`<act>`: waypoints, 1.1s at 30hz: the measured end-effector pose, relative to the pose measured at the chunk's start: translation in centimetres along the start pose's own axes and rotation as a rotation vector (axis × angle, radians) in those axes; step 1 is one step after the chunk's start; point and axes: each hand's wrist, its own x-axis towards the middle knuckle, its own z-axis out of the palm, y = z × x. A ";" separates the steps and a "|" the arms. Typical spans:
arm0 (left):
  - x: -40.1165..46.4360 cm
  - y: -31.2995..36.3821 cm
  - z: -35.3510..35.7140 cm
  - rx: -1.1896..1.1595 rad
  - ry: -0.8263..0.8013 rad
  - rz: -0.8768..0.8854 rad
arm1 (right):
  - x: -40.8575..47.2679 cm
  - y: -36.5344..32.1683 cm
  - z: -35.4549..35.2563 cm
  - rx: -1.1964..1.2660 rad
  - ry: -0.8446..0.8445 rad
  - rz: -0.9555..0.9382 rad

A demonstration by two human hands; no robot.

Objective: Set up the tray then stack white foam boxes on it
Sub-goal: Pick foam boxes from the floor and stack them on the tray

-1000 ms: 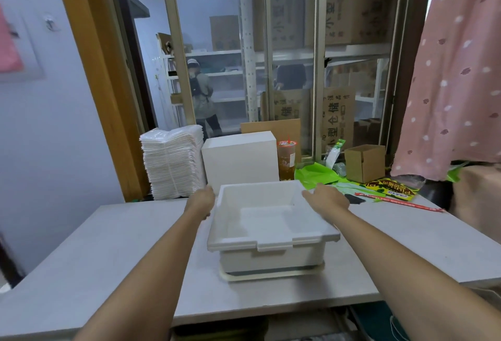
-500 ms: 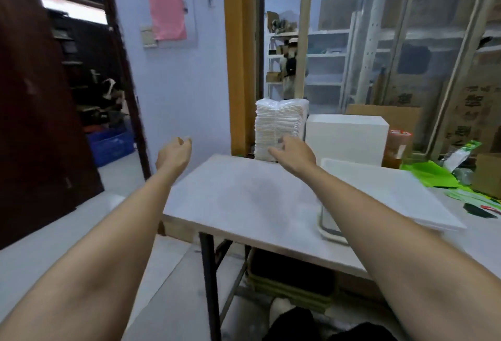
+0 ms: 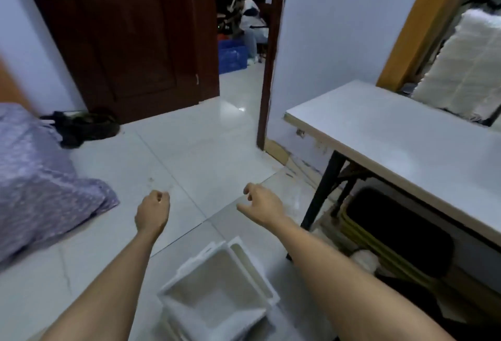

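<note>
The white foam boxes [image 3: 219, 294] sit on the tiled floor [image 3: 189, 156] at the bottom of the view, an open box uppermost with at least one more nested or stacked beneath it; how many there are I cannot tell. They lie low between the two forearms, nearer the body than either hand, so both hands are out past them and well above. The left hand [image 3: 152, 212] has its fingers [image 3: 160, 197] curled in, holding nothing. The right hand [image 3: 261, 206] hangs loosely, fingers relaxed, also empty. Neither touches the foam. The likely trouble from here is a reach made while the head is swinging: the picture is blurred, and a grab at thin foam walls could crack a rim or lift only the top box and tip the rest. The bench [image 3: 401, 134] stands to the right, its corner near the lifting path, so a box could knock it. A purple cloth [image 3: 40, 178] lies left, a dark door [image 3: 122, 42] beyond.
</note>
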 end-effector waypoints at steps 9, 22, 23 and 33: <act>-6.0 -18.8 7.5 0.037 -0.113 -0.398 | -2.1 6.5 15.1 -0.099 -0.487 0.227; -12.3 -24.4 17.6 -0.037 -0.408 -0.637 | -2.1 12.4 22.0 -0.114 -0.783 0.294; -12.5 -24.3 17.8 -0.045 -0.397 -0.641 | -2.0 12.3 22.3 -0.092 -0.798 0.291; -11.7 -20.8 19.9 -0.059 -0.255 -0.793 | -2.0 11.0 22.8 0.049 -0.762 0.342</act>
